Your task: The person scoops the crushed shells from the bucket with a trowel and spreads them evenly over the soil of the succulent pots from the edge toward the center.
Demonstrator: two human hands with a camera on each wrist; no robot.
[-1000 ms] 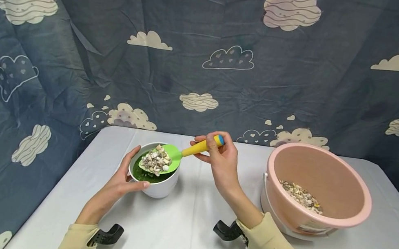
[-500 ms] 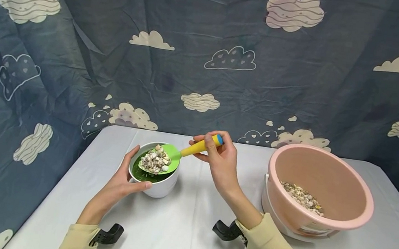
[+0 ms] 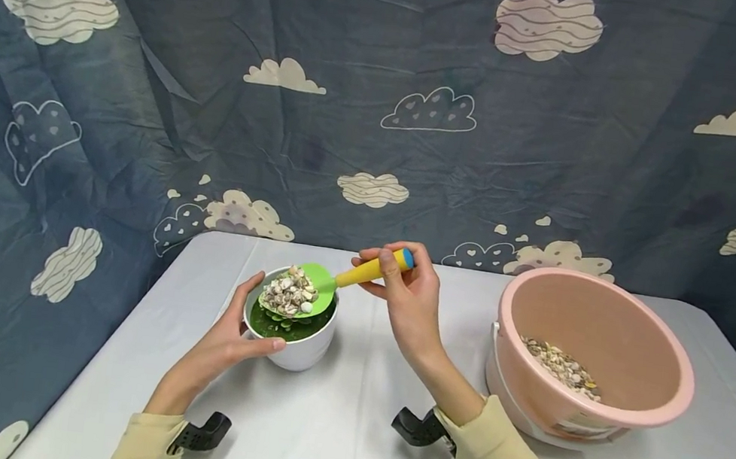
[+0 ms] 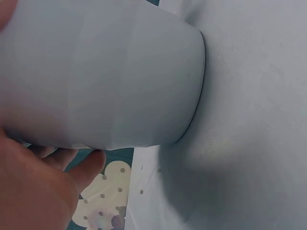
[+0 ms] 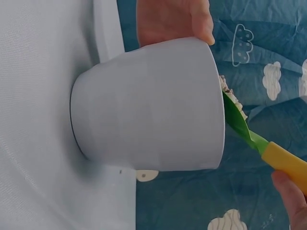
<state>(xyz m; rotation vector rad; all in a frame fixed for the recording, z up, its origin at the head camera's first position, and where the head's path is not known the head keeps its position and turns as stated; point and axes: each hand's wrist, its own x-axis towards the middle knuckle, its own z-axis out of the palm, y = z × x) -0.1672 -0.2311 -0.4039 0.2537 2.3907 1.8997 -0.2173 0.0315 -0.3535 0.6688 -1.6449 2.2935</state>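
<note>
A white flower pot (image 3: 302,354) stands on the table, with a low green plant (image 3: 288,330) inside. My left hand (image 3: 225,346) grips it at the left, thumb on the near side of the rim and fingers round the far side. In my right hand (image 3: 410,302) is a small trowel (image 3: 321,281), pinched by its yellow handle. Its green blade lies over the pot's opening, bearing a heap of small pebbles (image 3: 290,293). The blade hides part of the plant. In the right wrist view the blade (image 5: 234,117) slants in at the rim.
A pink bucket (image 3: 599,294) stands to the right, holding more pebbles (image 3: 560,366). White cloth covers the table (image 3: 317,436). A dark blue curtain (image 3: 324,134) with printed clouds hangs behind and at the left.
The pot has shifted slightly towards me, and small leaves now show below the trowel's blade. The pebbles stay heaped on it. My head view has turned slightly left.
</note>
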